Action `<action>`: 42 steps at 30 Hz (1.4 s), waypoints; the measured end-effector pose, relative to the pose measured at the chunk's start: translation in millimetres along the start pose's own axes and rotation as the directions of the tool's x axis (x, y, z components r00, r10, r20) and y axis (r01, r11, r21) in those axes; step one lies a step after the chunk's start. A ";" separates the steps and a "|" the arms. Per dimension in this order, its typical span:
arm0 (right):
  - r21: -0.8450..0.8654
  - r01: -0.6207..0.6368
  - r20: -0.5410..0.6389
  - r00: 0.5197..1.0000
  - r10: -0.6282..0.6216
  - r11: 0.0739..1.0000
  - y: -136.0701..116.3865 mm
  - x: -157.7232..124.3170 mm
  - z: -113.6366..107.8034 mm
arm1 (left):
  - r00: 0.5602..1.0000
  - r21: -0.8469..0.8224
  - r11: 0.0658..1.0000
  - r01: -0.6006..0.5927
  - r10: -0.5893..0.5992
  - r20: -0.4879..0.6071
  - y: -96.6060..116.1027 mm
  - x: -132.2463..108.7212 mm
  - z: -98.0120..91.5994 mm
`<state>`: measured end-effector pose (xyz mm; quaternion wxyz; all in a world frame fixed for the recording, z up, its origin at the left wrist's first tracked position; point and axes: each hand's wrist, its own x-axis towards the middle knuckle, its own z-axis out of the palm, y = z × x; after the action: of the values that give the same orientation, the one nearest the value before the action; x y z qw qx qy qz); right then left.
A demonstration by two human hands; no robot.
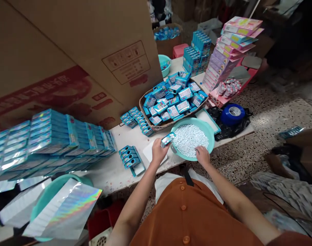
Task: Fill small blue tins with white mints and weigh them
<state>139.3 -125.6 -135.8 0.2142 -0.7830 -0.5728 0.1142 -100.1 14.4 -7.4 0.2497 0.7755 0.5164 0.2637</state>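
My left hand (158,150) is closed around a small blue box (168,139), held at the left rim of a mint-green basin (211,136). Many small white pellets (189,136) fill the basin. At the basin's near right side, my right hand (203,155) has its fingertips in the pellets; whether they pinch any is hidden. Just left of my left hand lies a white sheet or pad (148,150). Beyond the basin, a cut-down cardboard tray (158,127) is heaped with similar blue boxes (184,94).
Blue boxes (130,158) stand in rows to the left, near wrapped stacks (53,136). A large carton (94,51) walls off the back left. Blue tape (231,114) lies on black plastic at right. Pink and purple boxes (217,65) rise in a tall stack behind.
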 end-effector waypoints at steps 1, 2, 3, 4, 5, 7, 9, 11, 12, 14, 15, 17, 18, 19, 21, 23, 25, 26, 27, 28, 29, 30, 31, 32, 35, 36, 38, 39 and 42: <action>-0.002 -0.002 0.003 1.000 0.002 1.000 -0.8 -0.1 -0.8 | 0.999 0.012 1.000 -0.011 0.011 0.033 2.8 1.3 6.4; -0.004 -0.003 0.008 1.000 0.003 1.000 -1.5 -0.3 -1.5 | 0.998 0.024 0.999 -0.024 0.022 0.055 4.1 1.8 11.9; -0.005 -0.006 0.012 1.000 0.006 1.000 -2.0 -0.4 -2.0 | 0.997 0.029 0.999 -0.038 0.036 0.067 4.7 1.5 16.1; -0.008 -0.010 0.016 1.000 0.010 1.000 -2.4 -0.5 -2.4 | 0.996 0.029 0.998 -0.054 0.052 0.068 5.1 0.7 18.8; -0.012 -0.016 0.018 1.000 0.017 1.000 -2.5 -0.6 -2.5 | 0.996 0.025 0.997 -0.067 0.066 0.066 5.7 -0.4 20.5; -0.020 -0.027 0.015 1.000 0.027 0.999 -2.1 -0.8 -2.2 | 0.994 0.026 0.997 -0.079 0.077 0.079 7.2 -2.6 22.6; -0.021 -0.024 0.008 1.000 0.025 0.999 -1.1 -1.1 -1.3 | 0.991 0.057 0.996 -0.066 0.058 0.117 7.5 -4.6 25.6; -0.012 -0.015 0.003 1.000 0.015 1.000 -0.1 -1.4 -0.4 | 0.990 0.090 0.995 -0.045 0.032 0.141 4.9 -7.2 29.5; -0.008 -0.010 0.003 1.000 0.011 1.000 0.2 -1.6 -0.2 | 0.990 0.098 0.995 -0.034 0.021 0.137 2.5 -9.0 31.1; -0.006 -0.008 0.003 1.000 0.008 1.000 0.4 -1.7 -0.5 | 0.995 0.089 0.996 -0.003 -0.007 0.104 -4.0 -14.5 32.0; -0.010 -0.009 0.006 1.000 0.009 1.000 0.3 -1.7 -1.2 | 0.996 0.077 0.997 0.025 -0.032 0.080 -8.1 -18.2 31.1; -0.017 -0.008 0.019 1.000 0.008 1.000 -0.4 -1.4 -3.2 | 0.991 0.039 0.991 0.125 -0.127 0.033 -18.6 -26.9 27.2; -0.020 -0.005 0.027 1.000 0.006 1.000 -0.8 -1.2 -4.4 | 0.981 0.012 0.981 0.193 -0.193 0.015 -25.1 -31.7 24.8; -0.021 -0.002 0.035 0.999 0.003 1.000 -1.1 -1.0 -5.6 | 0.964 -0.016 0.964 0.266 -0.266 -0.002 -32.6 -36.7 22.4; -0.021 0.001 0.046 0.999 0.000 1.000 -1.6 -0.8 -7.4 | 0.913 -0.062 0.913 0.404 -0.406 -0.038 -50.0 -46.3 18.5; -0.020 0.003 0.048 0.999 -0.002 1.000 -1.5 -0.8 -8.1 | 0.862 -0.079 0.866 0.494 -0.500 -0.084 -68.6 -54.3 16.4; -0.019 0.011 0.046 0.999 -0.010 1.000 -0.7 -0.9 -7.7 | 0.828 -0.078 0.837 0.541 -0.547 -0.126 -86.0 -59.5 16.4; -0.020 0.016 0.044 0.999 -0.015 1.000 -0.2 -0.9 -7.2 | 0.818 -0.075 0.829 0.554 -0.559 -0.137 -93.7 -61.0 17.0; -0.021 0.021 0.042 0.999 -0.020 1.000 0.4 -0.9 -6.6 | 0.810 -0.073 0.823 0.564 -0.568 -0.143 -100.6 -61.6 18.0; -0.023 0.026 0.041 0.999 -0.025 0.999 0.9 -0.8 -6.1 | 0.804 -0.074 0.818 0.571 -0.575 -0.150 -106.8 -61.6 19.2; -0.024 0.030 0.039 0.999 -0.029 0.999 1.4 -0.7 -5.6 | 0.798 -0.079 0.813 0.577 -0.581 -0.160 -112.4 -61.1 20.6; -0.025 0.033 0.038 0.999 -0.032 0.999 1.8 -0.6 -5.3 | 0.793 -0.087 0.811 0.579 -0.585 -0.172 -117.5 -60.2 22.2; -0.026 0.036 0.037 0.999 -0.035 0.999 2.1 -0.5 -5.1 | 0.790 -0.096 0.810 0.578 -0.585 -0.182 -122.3 -59.0 23.6; -0.026 0.037 0.035 0.999 -0.036 0.999 2.3 -0.4 -5.1 | 0.787 -0.106 0.810 0.577 -0.586 -0.192 -127.0 -57.7 24.9; -0.032 0.039 0.036 0.999 -0.037 0.999 2.8 -0.3 -4.9 | 0.785 -0.116 0.808 0.577 -0.588 -0.196 -139.6 -53.5 26.9; -0.035 0.039 0.036 0.999 -0.037 0.999 3.1 -0.3 -4.7 | 0.786 -0.113 0.808 0.578 -0.589 -0.187 -143.3 -52.3 26.8; -0.039 0.039 0.032 0.999 -0.037 0.998 4.0 -0.3 -3.6 | 0.792 -0.112 0.809 0.577 -0.587 -0.164 -149.1 -50.9 25.8; -0.040 0.039 0.028 0.999 -0.038 0.998 4.7 -0.3 -2.8 | 0.796 -0.113 0.811 0.574 -0.585 -0.155 -151.2 -51.3 25.0; -0.043 0.045 0.015 0.999 -0.044 0.998 6.9 -0.4 -0.1 | 0.792 -0.143 0.811 0.568 -0.585 -0.172 -153.9 -60.6 22.5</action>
<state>145.1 -127.8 -139.0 0.1957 -0.7735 -0.5940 0.1027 -208.0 7.8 -134.6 0.2954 0.5379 0.7398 0.2760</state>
